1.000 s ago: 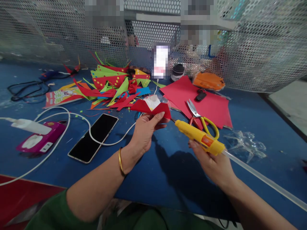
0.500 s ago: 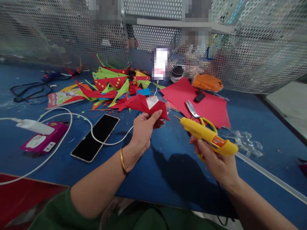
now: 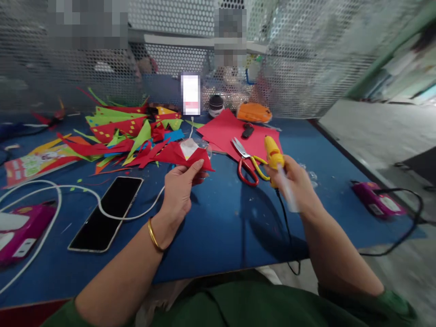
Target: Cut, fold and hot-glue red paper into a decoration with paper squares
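Note:
My left hand [image 3: 180, 186] pinches a folded red paper piece [image 3: 170, 153] with a white patch [image 3: 188, 148] at its middle. Its thumb lies on top and the fingers are underneath. In my right hand [image 3: 294, 181] is a yellow glue gun [image 3: 273, 152], its front end pointing away from me and a translucent stick out of its rear. A black cord hangs from the gun. Red and yellow-handled scissors [image 3: 247, 165] lie between the hands, partly on red paper sheets [image 3: 225, 131].
Coloured paper strips [image 3: 136, 136] are heaped at the left, behind a black phone [image 3: 107, 213] crossed by a white cable. Purple power strips [image 3: 378, 200] lie at both sides. An orange packet [image 3: 254, 112] and a lit phone [image 3: 191, 94] stand near the mesh.
The view has swung to the right. My right hand has turned the glue gun from pointing left to pointing away from me, uncovering the scissors' handles. My left hand keeps its pinch.

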The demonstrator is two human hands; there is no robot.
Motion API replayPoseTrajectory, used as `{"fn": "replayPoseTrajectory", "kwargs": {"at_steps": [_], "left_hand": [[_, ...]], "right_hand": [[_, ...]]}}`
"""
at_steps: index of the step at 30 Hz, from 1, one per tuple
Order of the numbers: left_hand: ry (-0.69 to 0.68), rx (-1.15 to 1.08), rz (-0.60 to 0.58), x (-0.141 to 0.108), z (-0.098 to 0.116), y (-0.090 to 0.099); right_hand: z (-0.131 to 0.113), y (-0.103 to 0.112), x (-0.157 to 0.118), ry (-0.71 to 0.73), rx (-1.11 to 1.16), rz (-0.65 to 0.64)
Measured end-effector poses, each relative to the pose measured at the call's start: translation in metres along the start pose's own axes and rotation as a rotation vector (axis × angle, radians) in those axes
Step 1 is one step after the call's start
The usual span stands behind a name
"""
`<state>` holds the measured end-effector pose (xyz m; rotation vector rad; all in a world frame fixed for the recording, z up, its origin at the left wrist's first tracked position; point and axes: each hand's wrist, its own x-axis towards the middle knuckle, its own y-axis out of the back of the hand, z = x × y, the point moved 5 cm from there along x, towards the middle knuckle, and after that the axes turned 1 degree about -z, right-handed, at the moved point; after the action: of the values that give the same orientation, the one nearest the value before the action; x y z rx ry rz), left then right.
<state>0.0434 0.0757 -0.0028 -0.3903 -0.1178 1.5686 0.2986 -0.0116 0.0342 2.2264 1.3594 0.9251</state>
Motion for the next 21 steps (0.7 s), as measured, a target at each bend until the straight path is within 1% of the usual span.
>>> {"fn": "replayPoseTrajectory", "kwargs": {"at_steps": [4, 6, 9, 11, 12, 13, 15, 16, 17, 18, 20, 21], "left_hand": [[0.037, 0.011, -0.038, -0.002, 0.000, -0.003], [0.048, 0.003, -0.045, -0.003, -0.001, -0.004], [0.065, -0.016, -0.047, -0.004, -0.003, -0.004], [0.085, -0.041, -0.061, -0.005, -0.004, -0.005], [0.098, -0.060, -0.072, -0.006, -0.005, -0.006], [0.110, -0.082, -0.076, -0.006, -0.006, -0.006], [0.123, -0.121, -0.085, -0.007, -0.008, -0.007], [0.122, -0.132, -0.088, -0.007, -0.008, -0.007], [0.117, -0.139, -0.096, -0.008, -0.009, -0.008], [0.107, -0.143, -0.104, -0.008, -0.009, -0.008], [0.080, -0.148, -0.121, -0.009, -0.008, -0.010], [0.070, -0.148, -0.127, -0.010, -0.008, -0.010]], "right_hand": [[0.020, 0.045, -0.008, 0.015, -0.423, 0.132], [0.035, 0.058, -0.011, -0.018, -0.593, 0.138], [0.059, 0.065, -0.011, -0.055, -0.745, 0.086], [0.069, 0.065, -0.011, -0.062, -0.768, 0.032], [0.070, 0.065, -0.011, -0.067, -0.760, 0.010], [0.068, 0.065, -0.012, -0.074, -0.743, -0.004], [0.051, 0.062, -0.015, -0.060, -0.702, 0.004], [0.037, 0.059, -0.016, -0.043, -0.679, 0.027], [0.019, 0.056, -0.018, -0.017, -0.602, 0.104], [0.002, 0.048, -0.020, 0.005, -0.483, 0.142], [-0.028, 0.021, -0.021, 0.010, -0.128, 0.150], [-0.040, 0.002, -0.019, 0.005, 0.054, 0.071]]}}
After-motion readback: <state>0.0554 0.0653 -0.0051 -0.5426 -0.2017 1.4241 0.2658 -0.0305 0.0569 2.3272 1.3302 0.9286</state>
